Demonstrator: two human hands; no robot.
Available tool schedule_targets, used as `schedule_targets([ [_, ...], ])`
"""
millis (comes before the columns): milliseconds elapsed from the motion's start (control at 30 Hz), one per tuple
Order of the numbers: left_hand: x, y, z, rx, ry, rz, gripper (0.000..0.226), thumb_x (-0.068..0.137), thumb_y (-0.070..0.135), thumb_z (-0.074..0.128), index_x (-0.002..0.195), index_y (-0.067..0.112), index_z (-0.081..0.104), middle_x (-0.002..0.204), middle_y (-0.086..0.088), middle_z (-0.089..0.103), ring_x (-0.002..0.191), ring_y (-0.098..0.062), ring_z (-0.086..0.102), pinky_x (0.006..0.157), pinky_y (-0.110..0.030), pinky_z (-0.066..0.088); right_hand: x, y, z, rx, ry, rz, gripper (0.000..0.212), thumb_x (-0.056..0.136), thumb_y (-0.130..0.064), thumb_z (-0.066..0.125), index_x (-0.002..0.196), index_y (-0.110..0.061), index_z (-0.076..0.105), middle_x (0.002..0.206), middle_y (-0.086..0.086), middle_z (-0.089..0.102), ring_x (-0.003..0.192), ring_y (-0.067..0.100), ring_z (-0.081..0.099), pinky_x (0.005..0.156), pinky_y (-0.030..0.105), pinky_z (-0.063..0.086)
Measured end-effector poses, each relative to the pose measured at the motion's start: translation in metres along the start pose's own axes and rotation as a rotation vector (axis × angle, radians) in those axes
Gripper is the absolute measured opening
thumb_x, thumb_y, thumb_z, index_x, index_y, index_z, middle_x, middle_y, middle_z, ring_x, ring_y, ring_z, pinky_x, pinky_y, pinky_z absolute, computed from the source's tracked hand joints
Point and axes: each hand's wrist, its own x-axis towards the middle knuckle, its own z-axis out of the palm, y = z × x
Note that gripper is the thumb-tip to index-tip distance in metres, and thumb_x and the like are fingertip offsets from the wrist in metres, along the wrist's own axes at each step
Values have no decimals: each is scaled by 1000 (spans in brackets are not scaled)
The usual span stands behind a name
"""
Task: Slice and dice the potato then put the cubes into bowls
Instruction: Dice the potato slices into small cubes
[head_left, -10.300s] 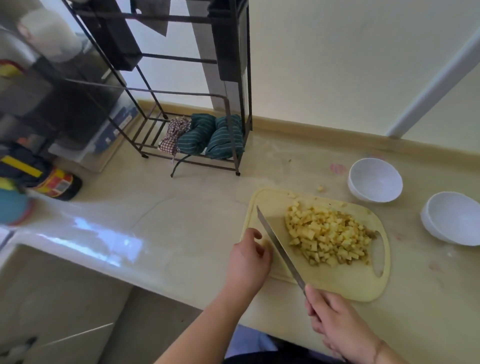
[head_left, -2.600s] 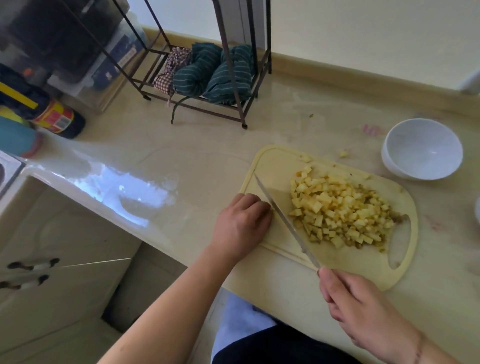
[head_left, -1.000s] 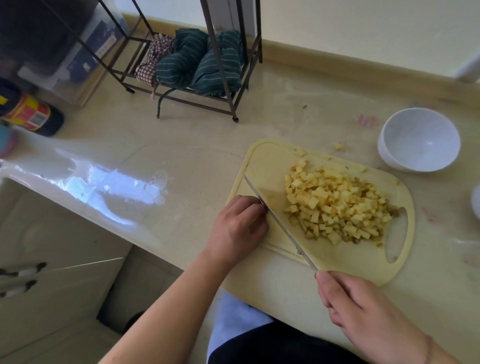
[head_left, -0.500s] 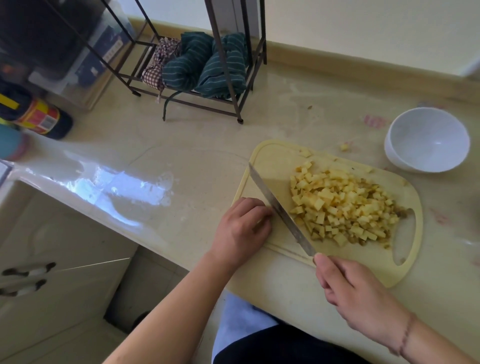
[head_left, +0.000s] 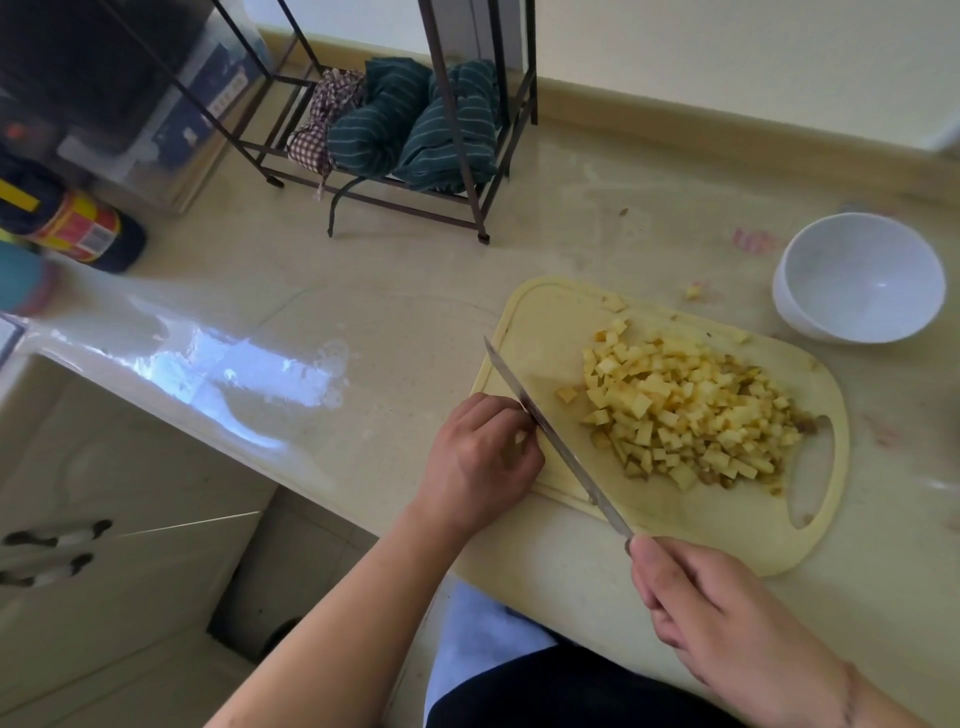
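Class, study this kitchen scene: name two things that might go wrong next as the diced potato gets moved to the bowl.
1. The left hand is curled right against the steel knife blade; a slip may nick a finger.
2. The heap of yellow potato cubes lies near the edges of the pale yellow cutting board, and one piece already lies on the counter, so cubes may spill before reaching the white bowl.

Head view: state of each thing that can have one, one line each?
Potato cubes: diced, piled on the board.
Cutting board: flat on the counter.
Knife: blade angled across the board's left part.
White bowl: upright, empty.
Right hand: grips the knife handle.
Left hand: curled, resting at the board's left edge.
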Motion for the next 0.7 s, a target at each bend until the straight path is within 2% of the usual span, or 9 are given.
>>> schedule_targets([
  [267, -1, -1, 0, -2, 2, 0, 7, 80, 5, 70, 84, 1, 75, 83, -7, 71, 76, -24, 63, 69, -32, 53, -2, 5, 2, -59, 26, -7, 58, 79, -66, 33, 65, -11, 43, 43, -5, 37, 41, 4, 34, 46, 16, 28],
  [467, -1, -1, 0, -13, 5, 2, 8, 80, 3, 67, 83, 0, 74, 84, -8, 71, 75, -26, 66, 67, -37, 55, 18, 7, 10, -104, 78, -32, 63, 84, -72, 30, 63, -14, 39, 45, -6, 34, 40, 5, 31, 46, 19, 27],
  [600, 0, -1, -3, -20, -4, 9, 10, 84, 7, 65, 83, 2, 74, 84, -7, 70, 76, -24, 64, 69, -35, 54, 21, 3, 6, -8, 60, 23, 52, 85, -60, 36, 65, -12, 40, 45, -6, 31, 35, 5, 25, 36, 11, 23],
  [700, -2, -1, -5, -22, -11, 21, 8, 85, 7, 68, 84, 2, 74, 85, -8, 70, 78, -23, 65, 70, -34, 55, 15, 2, 0, 96, 51, 77, 50, 86, -57, 38, 68, -10, 39, 53, 2, 28, 36, 6, 21, 35, 13, 20],
])
